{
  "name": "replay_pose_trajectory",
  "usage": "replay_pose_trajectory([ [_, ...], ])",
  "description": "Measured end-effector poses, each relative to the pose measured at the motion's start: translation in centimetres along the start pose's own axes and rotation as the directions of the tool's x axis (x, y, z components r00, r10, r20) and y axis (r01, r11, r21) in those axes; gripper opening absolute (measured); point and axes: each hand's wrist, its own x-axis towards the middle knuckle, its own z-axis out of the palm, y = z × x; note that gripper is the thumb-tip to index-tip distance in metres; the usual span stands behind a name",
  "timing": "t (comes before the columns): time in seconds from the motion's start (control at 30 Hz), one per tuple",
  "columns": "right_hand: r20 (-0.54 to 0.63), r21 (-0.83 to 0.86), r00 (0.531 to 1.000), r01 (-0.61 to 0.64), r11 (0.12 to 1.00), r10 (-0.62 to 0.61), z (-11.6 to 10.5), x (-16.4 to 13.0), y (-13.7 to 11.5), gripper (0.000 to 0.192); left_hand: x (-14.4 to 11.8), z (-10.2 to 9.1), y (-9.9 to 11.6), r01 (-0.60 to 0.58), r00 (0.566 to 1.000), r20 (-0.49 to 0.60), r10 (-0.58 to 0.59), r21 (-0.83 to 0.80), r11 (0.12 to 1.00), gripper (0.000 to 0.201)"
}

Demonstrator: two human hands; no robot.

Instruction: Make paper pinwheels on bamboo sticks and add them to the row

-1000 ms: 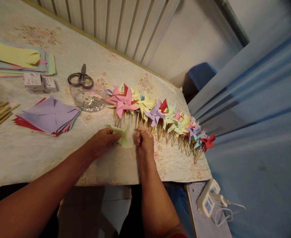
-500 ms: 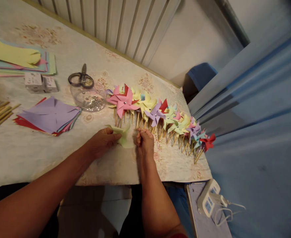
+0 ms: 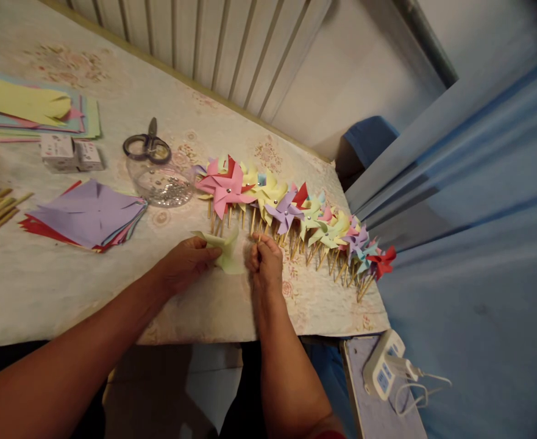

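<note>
Pale green paper (image 3: pixel 230 257), bent and curling, sits between the two hands, nearer to the wearer than the clear dish (image 3: pixel 142 182) of small metal pieces and a little to the right of it. From my remote seat I see the left hand (image 3: pixel 192 262) pinching the sheet by its left side, thumb on top, so that grip is closed on it. The right hand (image 3: pixel 268 262) is just beside the paper, further right of the dish, with its fingers curled inward; whether that grip pinches something small I cannot tell. Left of the dish lies a stack of cut squares (image 3: pixel 92 210), purple on top; close to the far side of the dish are the scissors (image 3: pixel 149 146); to the right of the dish runs a row of pinwheels (image 3: pixel 285 212) on thin sticks, laid along the bench (image 3: pixel 195 314). I judge the sheet very light and springy, not slippery, yet easy to crease or tear where it is cut. I would take it by gathered points near the middle, thumb against fingertip, with only enough pressure to stop the curl opening, and I would leave the loose outer edges alone.
</note>
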Motion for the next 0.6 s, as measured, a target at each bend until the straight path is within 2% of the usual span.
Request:
replay_pose_trajectory([
  [0.33, 0.039, 0.015, 0.999, 0.009, 1.0, -0.009, 0.09, -0.2, 0.16, 0.023, -0.07, 0.06, 0.04, -0.002, 1.0, 0.0, 0.002, -0.004, 1.0, 0.026],
  [0.6, 0.027, -0.015, 0.999, 0.024, 1.0, -0.024, -0.08, -0.08, 0.31, 0.019, -0.09, 0.06, 0.06, -0.008, 1.0, -0.011, 0.008, 0.023, 1.0, 0.026],
])
